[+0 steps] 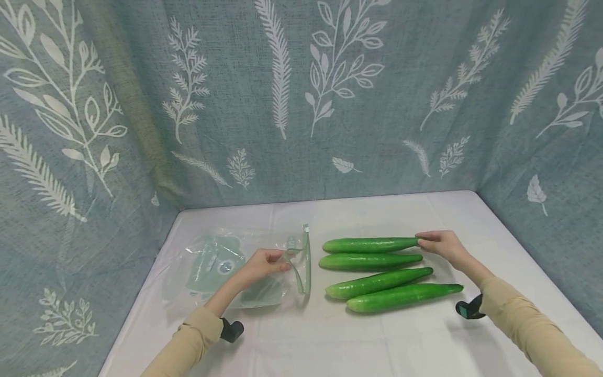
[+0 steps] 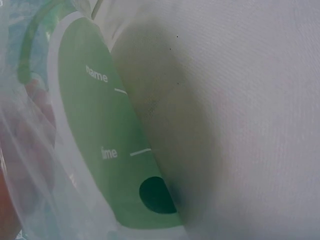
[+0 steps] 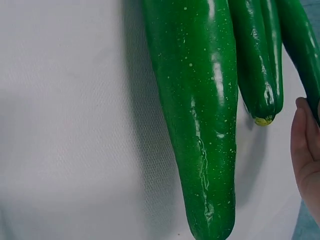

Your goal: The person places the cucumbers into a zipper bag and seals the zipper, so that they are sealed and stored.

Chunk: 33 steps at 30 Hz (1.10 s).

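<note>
A clear zip bag [image 1: 256, 296] with a green printed label lies on the left of the table, its green-edged mouth facing right and held apart. My left hand [image 1: 267, 263] pinches the bag near that mouth; in the left wrist view the fingers [image 2: 37, 107] show blurred through the plastic. Several long green cucumbers lie side by side to the right of the bag. With its fingertips my right hand [image 1: 443, 245] grips the right end of the farthest cucumber [image 1: 369, 244]. In the right wrist view the nearest cucumber [image 3: 200, 100] fills the middle, and the hand [image 3: 307, 150] is at the right edge.
A white cloth covers the table [image 1: 330, 345]. Blue-green curtains [image 1: 301, 157] with white leaf patterns stand behind it and at both sides. A second cucumber [image 1: 372, 261] lies just in front of the gripped one, with the other cucumbers [image 1: 405, 297] slanting nearer me.
</note>
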{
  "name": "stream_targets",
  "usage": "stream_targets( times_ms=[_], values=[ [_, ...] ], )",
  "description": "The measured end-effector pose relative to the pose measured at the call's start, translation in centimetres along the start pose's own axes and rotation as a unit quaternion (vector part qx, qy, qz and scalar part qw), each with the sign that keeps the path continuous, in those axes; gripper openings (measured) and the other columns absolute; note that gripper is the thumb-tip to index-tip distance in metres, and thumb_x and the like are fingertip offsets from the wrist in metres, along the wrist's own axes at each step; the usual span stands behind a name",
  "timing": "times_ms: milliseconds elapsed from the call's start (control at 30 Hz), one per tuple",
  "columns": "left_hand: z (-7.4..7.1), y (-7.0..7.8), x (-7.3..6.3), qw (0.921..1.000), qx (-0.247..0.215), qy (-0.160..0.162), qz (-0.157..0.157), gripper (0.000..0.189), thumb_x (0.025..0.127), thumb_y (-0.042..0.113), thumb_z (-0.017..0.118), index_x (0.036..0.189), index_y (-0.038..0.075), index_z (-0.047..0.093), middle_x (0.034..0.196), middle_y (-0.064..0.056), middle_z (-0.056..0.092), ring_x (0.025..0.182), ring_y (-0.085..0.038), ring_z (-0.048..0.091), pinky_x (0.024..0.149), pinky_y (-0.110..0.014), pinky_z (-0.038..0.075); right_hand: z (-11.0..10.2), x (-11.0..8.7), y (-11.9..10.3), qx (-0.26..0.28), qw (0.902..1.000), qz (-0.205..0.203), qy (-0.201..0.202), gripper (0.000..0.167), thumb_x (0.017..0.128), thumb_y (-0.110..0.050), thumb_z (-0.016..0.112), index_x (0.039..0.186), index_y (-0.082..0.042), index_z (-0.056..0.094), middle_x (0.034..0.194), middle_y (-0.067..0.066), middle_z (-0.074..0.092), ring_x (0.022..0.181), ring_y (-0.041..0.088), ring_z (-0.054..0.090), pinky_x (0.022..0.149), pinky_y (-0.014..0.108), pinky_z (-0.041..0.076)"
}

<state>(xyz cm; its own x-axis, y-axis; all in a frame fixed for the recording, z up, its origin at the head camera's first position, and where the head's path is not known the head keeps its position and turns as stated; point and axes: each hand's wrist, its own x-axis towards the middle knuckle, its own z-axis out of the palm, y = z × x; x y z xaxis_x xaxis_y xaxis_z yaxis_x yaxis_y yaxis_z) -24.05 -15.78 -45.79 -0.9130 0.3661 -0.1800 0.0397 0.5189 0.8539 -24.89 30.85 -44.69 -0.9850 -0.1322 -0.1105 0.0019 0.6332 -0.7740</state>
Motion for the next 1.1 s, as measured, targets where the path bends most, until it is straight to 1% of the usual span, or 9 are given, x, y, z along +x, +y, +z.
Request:
stream_targets(
  times_ms=[167,333,433,500,567,667,867,967,1100],
  values=[
    [0.1,-0.2,0.1,1.0000,-0.002,-0.001,0.007,0.045,0.086,0.027,0.069,0.123,0.002,0.062,0.133,-0.019,0.057,0.129,-0.042,0.045,0.106,-0.056,0.039,-0.1,0.0,0.3,0.048,0.9983,0.029,-0.016,0.049,0.097,-0.023,0.054,0.133,0.010,0.047,0.129,0.030,0.054,0.107,0.023,0.066,0.092,0.037,0.054],
    [0.1,-0.1,0.0,0.9999,-0.010,-0.002,0.009,0.043,0.087,0.025,0.068,0.123,0.002,0.061,0.133,-0.018,0.057,0.130,-0.042,0.044,0.107,-0.056,0.037,-0.1,-0.1,0.5,0.093,0.9945,0.040,-0.028,0.048,0.098,-0.020,0.052,0.135,0.010,0.043,0.134,0.031,0.049,0.099,0.006,0.067,0.093,0.034,0.053],
    [0.1,0.0,-0.1,0.9999,-0.011,-0.002,0.010,0.043,0.087,0.025,0.068,0.124,0.002,0.061,0.133,-0.018,0.057,0.130,-0.043,0.044,0.107,-0.057,0.037,-0.2,-0.3,0.4,0.111,0.9922,0.047,-0.030,0.050,0.098,-0.020,0.052,0.136,0.011,0.041,0.134,0.030,0.050,0.092,-0.004,0.065,0.093,0.033,0.053],
    [0.2,0.0,-0.1,0.9998,-0.013,-0.001,0.012,0.044,0.087,0.024,0.069,0.123,0.002,0.061,0.133,-0.018,0.057,0.130,-0.043,0.044,0.107,-0.057,0.038,-0.2,-0.4,0.3,0.127,0.9902,0.052,-0.029,0.050,0.098,-0.019,0.053,0.136,0.011,0.041,0.132,0.027,0.054,0.088,-0.008,0.063,0.093,0.032,0.053],
    [0.2,0.0,-0.1,0.9998,-0.015,-0.001,0.014,0.044,0.087,0.024,0.069,0.123,0.002,0.061,0.132,-0.018,0.057,0.130,-0.042,0.044,0.107,-0.056,0.037,-0.3,-0.5,0.1,0.141,0.9881,0.054,-0.030,0.051,0.098,-0.018,0.053,0.137,0.012,0.039,0.128,0.022,0.058,0.086,-0.010,0.062,0.093,0.031,0.053],
    [0.2,-0.2,0.0,0.9998,-0.015,0.000,0.014,0.044,0.086,0.026,0.069,0.123,0.003,0.062,0.132,-0.017,0.058,0.130,-0.042,0.045,0.107,-0.057,0.037,-0.3,-0.6,0.0,0.163,0.9848,0.052,-0.032,0.052,0.097,-0.016,0.053,0.137,0.013,0.038,0.121,0.010,0.062,0.086,-0.010,0.062,0.093,0.029,0.052],
    [0.3,-0.3,0.0,0.9999,-0.009,0.007,0.010,0.047,0.085,0.029,0.070,0.124,0.004,0.061,0.133,-0.017,0.057,0.130,-0.042,0.045,0.107,-0.056,0.038,-0.4,-0.8,-0.2,0.218,0.9737,0.054,-0.037,0.055,0.097,-0.013,0.053,0.139,0.014,0.032,0.097,-0.015,0.062,0.086,-0.009,0.063,0.093,0.027,0.052],
    [0.2,-0.4,0.0,0.9998,-0.013,0.010,0.010,0.047,0.085,0.029,0.071,0.124,0.004,0.062,0.133,-0.017,0.057,0.130,-0.042,0.046,0.107,-0.056,0.038,-0.4,-0.8,-0.3,0.251,0.9656,0.059,-0.036,0.057,0.096,-0.012,0.054,0.140,0.015,0.028,0.090,-0.021,0.062,0.085,-0.007,0.064,0.092,0.025,0.053],
    [0.2,-0.5,0.0,0.9996,-0.019,0.006,0.018,0.045,0.086,0.027,0.070,0.124,0.004,0.062,0.133,-0.017,0.057,0.130,-0.042,0.045,0.107,-0.057,0.038,-0.2,-1.1,-0.6,0.284,0.9561,0.064,-0.036,0.063,0.095,-0.014,0.057,0.141,0.016,0.025,0.088,-0.021,0.064,0.085,-0.005,0.066,0.092,0.024,0.053]
  ],
)
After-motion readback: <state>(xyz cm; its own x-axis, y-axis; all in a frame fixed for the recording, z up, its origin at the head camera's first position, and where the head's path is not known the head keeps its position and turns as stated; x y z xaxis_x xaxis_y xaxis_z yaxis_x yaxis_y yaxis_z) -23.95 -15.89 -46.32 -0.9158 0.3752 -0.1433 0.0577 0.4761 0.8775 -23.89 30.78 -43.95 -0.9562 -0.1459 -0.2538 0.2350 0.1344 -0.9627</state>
